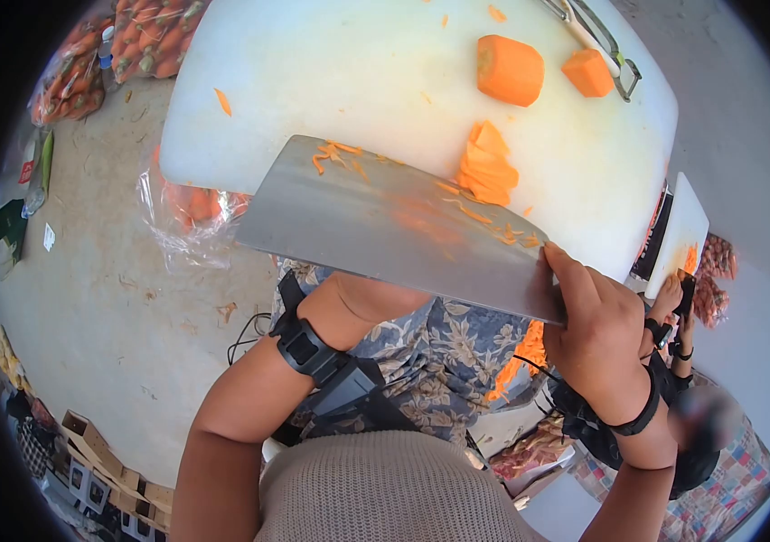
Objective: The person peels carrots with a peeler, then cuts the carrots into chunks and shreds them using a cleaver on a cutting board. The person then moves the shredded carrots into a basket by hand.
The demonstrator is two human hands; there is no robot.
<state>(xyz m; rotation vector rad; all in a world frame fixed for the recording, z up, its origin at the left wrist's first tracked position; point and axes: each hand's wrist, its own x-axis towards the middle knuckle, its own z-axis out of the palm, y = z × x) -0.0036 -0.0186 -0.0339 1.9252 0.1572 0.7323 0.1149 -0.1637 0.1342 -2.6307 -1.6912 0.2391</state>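
Note:
My right hand [595, 316] is closed around a wide cleaver [394, 230], its blade lying across the near edge of the white cutting board [331, 81]. Shreds of carrot cling to the blade along its far side. Behind the blade, my left hand [389, 298] shows only near the wrist; its fingers are hidden. Thin carrot slices [488, 167] lie in a small heap just beyond the cleaver. Farther up the board are a thick carrot chunk [510, 70] and a smaller carrot piece [588, 74], beside a peeler [606, 50].
Bags of carrots [154, 36] stand at upper left, and a clear plastic bag [188, 217] of carrots is below the board. Shredded carrot [522, 357] lies under my right hand. At right, another person's hand [668, 296] is by a second cutting board [688, 226].

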